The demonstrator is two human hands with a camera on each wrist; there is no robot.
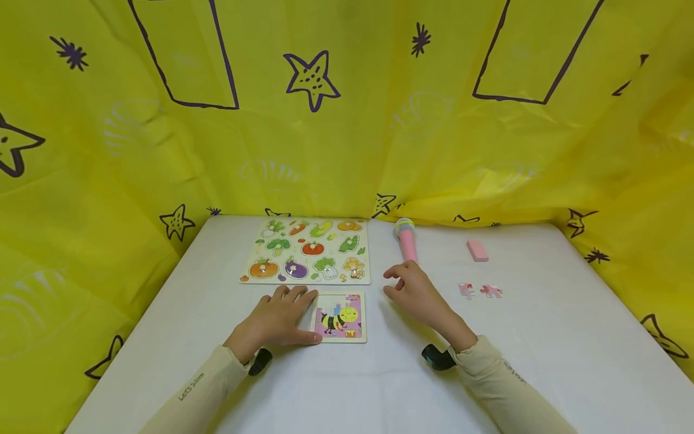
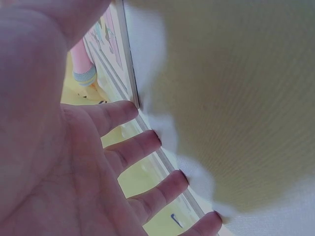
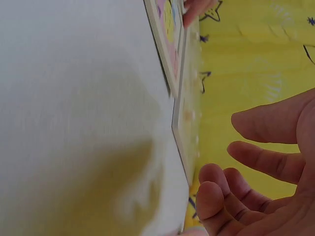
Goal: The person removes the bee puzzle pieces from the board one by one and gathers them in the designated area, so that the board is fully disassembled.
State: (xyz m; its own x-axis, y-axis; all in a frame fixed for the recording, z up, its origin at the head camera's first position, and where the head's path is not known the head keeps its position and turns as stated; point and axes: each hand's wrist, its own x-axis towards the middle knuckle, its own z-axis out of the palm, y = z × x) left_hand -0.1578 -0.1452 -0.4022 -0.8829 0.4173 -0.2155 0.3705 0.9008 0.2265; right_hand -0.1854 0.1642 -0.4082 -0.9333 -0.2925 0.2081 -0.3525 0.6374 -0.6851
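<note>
A small square bee jigsaw (image 1: 341, 318) in a pale frame lies flat on the table, with a whitish patch at its upper left. My left hand (image 1: 284, 316) rests along its left side, the thumb at the lower corner and the index finger at the upper one. In the left wrist view the fingers (image 2: 147, 196) are spread and almost straight. My right hand (image 1: 417, 295) hovers right of the jigsaw, fingers loosely bent with nothing between them. Two pink jigsaw pieces, one squarish (image 1: 466, 291) and one with knobs (image 1: 491, 292), lie farther right.
Behind the jigsaw is a vegetable peg board (image 1: 336, 248). A pink toy microphone (image 1: 406, 240) lies beyond my right hand, and a pink block (image 1: 478, 251) sits farther right. Yellow patterned cloth (image 1: 347, 150) encloses the white table (image 1: 379, 386) at the back and sides.
</note>
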